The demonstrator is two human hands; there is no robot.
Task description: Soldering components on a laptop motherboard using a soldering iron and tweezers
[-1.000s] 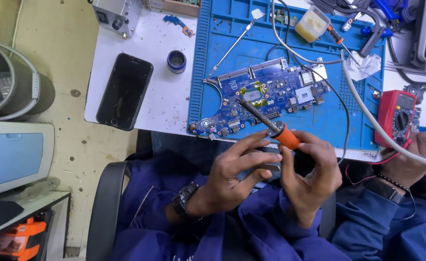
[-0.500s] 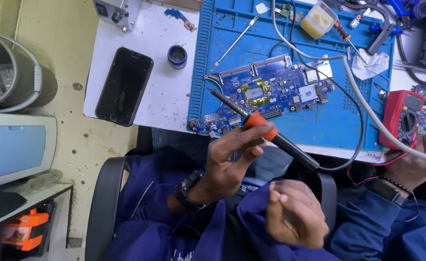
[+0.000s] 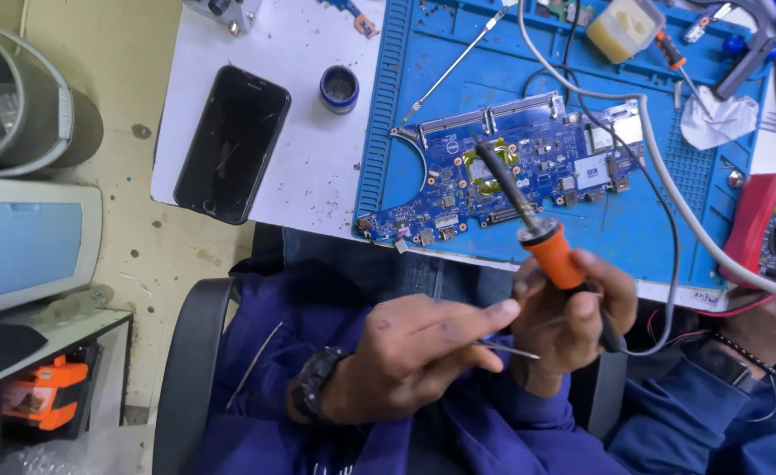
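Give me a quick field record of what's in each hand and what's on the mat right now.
right hand: grips the orange-handled soldering iron, tip aimed up over the board
left hand: pinches a thin wire beside the right hand
circuit board: blue, flat on the blue mat
phone: dark, face up on the white table, left of the mat
multimeter: red, right edge
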